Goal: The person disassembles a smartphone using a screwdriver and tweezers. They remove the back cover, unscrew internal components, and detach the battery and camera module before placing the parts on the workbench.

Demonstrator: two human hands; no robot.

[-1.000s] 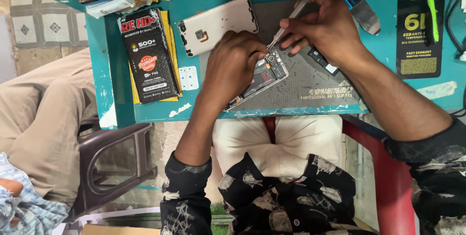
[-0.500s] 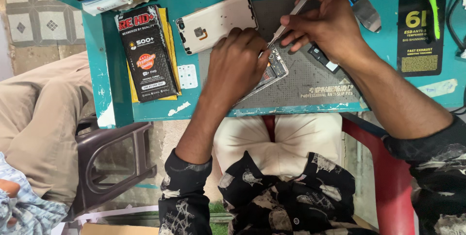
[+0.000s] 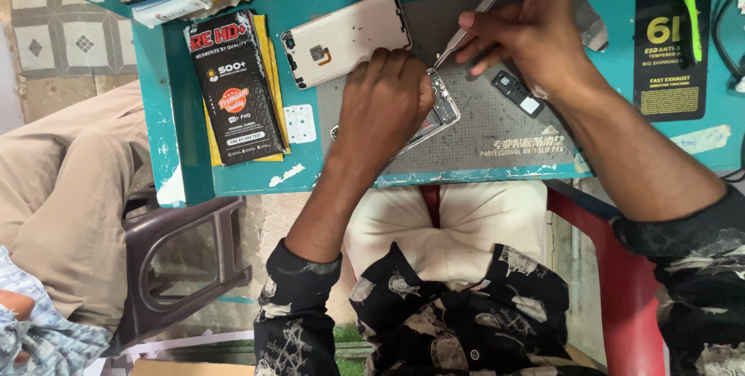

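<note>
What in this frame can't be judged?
- Opened phone: head view, mostly covered by the left hand.
- Tweezers tip: too small to tell what it touches; right hand grips them.
- Small dark part on the grey mat: too small to identify.

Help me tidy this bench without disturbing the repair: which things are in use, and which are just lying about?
In use:
left hand on the opened phone
right hand holding tweezers
grey mat

Lying about:
white back cover
black box
green tool
small black part
</note>
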